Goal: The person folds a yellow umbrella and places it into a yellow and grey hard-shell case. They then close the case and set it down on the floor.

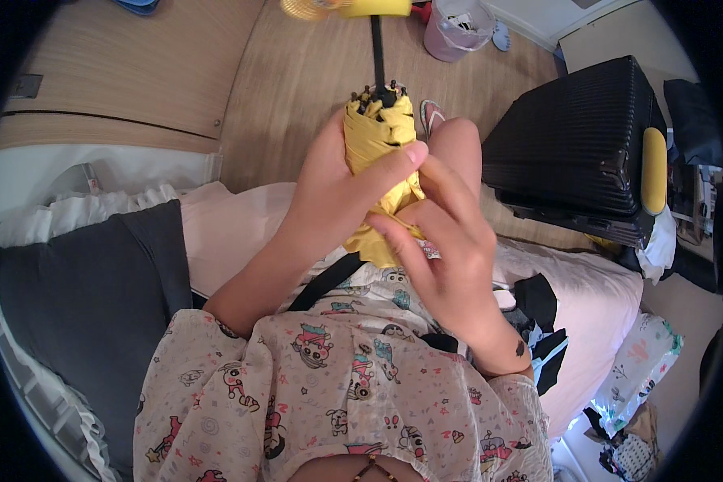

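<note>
A folding umbrella with a yellow canopy (370, 135) lies gathered between both hands, its dark rib tips and black shaft (378, 54) pointing away from me. The yellow handle end (376, 7) is at the top edge of the view. My left hand (349, 175) wraps the rolled cloth from the left, thumb laid across its front. With thumb and fingers, my right hand (449, 241) pinches the fabric on the lower right side. Loose yellow cloth hangs below the hands, over my lap.
A black ribbed suitcase (566, 132) stands on the floor at the right. Beyond the umbrella is a lined waste bin (449, 36). The bed's pink sheet (596, 289) holds dark clothing (536, 301) at my right; a dark grey pillow (90, 289) lies at my left, near a wooden cabinet (126, 66).
</note>
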Motion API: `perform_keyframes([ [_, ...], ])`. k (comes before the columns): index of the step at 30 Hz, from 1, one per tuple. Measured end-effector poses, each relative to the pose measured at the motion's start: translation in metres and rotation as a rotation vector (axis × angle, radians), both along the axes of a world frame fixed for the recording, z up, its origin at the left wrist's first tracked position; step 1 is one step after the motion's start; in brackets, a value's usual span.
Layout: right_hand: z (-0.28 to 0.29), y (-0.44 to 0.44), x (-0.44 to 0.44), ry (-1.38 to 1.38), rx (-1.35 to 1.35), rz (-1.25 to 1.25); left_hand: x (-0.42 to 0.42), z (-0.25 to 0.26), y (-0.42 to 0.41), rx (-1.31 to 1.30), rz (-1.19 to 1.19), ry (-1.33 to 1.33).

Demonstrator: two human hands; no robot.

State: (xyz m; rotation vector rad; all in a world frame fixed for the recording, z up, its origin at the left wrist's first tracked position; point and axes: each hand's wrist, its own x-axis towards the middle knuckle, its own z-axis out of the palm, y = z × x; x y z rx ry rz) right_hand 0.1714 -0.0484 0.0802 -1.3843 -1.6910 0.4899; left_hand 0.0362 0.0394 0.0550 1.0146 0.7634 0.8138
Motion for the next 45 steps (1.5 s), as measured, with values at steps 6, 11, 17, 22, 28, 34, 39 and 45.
perform_keyframes([
  [6,-0.003,0.000,0.004,-0.156,0.117,-0.028,0.004,-0.005,-0.002,0.054,0.092,0.020],
  [11,0.014,-0.004,0.013,-0.120,0.028,0.014,0.000,-0.006,-0.004,0.051,0.073,0.093],
  [17,0.029,0.014,0.034,-0.234,0.040,0.169,-0.008,-0.004,-0.012,0.116,-0.026,0.057],
  [22,0.008,0.020,0.038,-0.113,0.116,0.171,-0.006,0.001,-0.013,-0.039,-0.048,-0.222],
  [28,0.002,0.011,0.030,-0.096,0.165,0.062,-0.002,-0.005,-0.015,-0.161,-0.128,-0.357],
  [34,-0.002,0.007,0.032,0.147,-0.048,0.154,0.002,0.000,-0.016,-0.027,-0.101,-0.344],
  [39,-0.013,0.013,0.030,0.745,-0.283,0.246,0.000,0.001,-0.019,-0.077,-0.181,-0.342],
  [45,-0.030,0.012,0.025,1.039,-0.493,0.289,-0.003,-0.005,-0.021,-0.269,-0.212,-0.407],
])
